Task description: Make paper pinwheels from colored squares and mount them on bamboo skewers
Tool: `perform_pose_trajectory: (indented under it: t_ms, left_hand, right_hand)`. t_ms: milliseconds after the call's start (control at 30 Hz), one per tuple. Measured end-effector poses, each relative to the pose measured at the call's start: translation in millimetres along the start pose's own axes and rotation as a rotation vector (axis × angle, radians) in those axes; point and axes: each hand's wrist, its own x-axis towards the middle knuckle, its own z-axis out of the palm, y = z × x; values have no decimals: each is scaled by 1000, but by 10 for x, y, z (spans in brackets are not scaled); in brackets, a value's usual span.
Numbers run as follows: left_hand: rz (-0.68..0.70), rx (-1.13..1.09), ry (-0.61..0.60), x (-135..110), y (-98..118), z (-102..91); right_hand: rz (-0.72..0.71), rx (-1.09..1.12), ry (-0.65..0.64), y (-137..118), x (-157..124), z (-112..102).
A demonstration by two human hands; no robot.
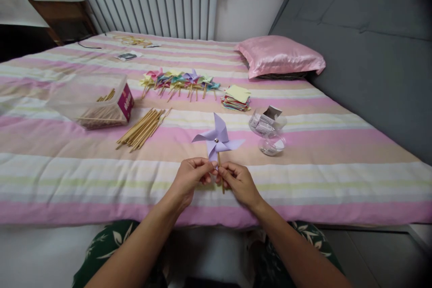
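Note:
A lilac paper pinwheel (221,136) on a thin wooden stick stands upright over the near edge of the bed, a metal pin at its centre. My left hand (195,174) pinches the tip of its lowest blade. The stick, just below the blades, is gripped between the thumb and fingers of my right hand (238,181). Both hands nearly touch each other. Beyond the pinwheel lie a bundle of wooden sticks (143,130) to the left and a stack of coloured paper squares (236,97) to the right.
Several finished pinwheels (180,82) lie in a row farther back. A clear plastic box (87,103) with sticks stands at left. Small clear containers (270,141) with a little carton are at right. A pink pillow (280,56) rests by the grey headboard (364,49); a radiator (145,4) stands behind.

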Motion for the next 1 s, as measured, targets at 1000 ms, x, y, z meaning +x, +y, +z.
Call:
perform_pose_trajectory:
  t_ms: [1000]
  left_hand:
    - [-22, 177, -61, -59, 14, 33]
  right_hand:
    - [-13, -65, 22, -16, -13, 25]
